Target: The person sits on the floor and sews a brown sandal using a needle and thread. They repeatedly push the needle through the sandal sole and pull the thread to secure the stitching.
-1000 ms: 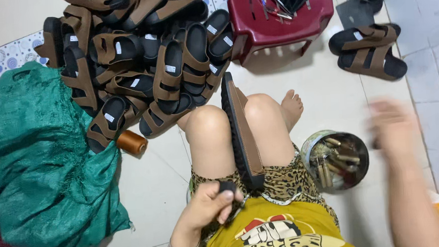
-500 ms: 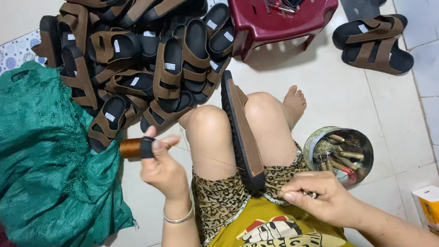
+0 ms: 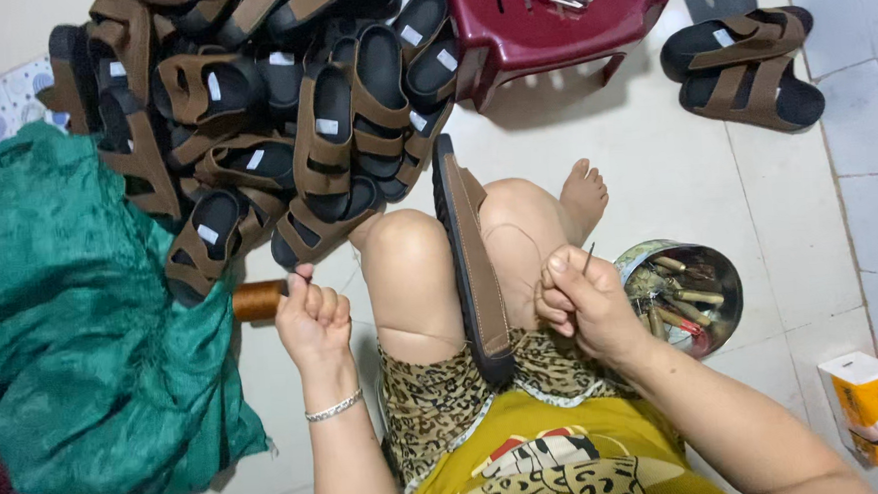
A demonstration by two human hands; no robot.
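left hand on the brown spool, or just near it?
Touching. The head view shows the left hand closed round the end of the brown thread spool, its fingers overlapping the spool with no gap.

Pale tiled floor (image 3: 655,165) with a dark red plastic stool (image 3: 547,21) at the top.

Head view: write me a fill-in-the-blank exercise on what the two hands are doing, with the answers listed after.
1. The left hand grips a ____ spool of thread.
2. The right hand pinches a thin ____ beside the round tin.
3. A sandal is held between the person's ____.
4. The stool is dark ____.

Missing words: brown; needle; knees; red
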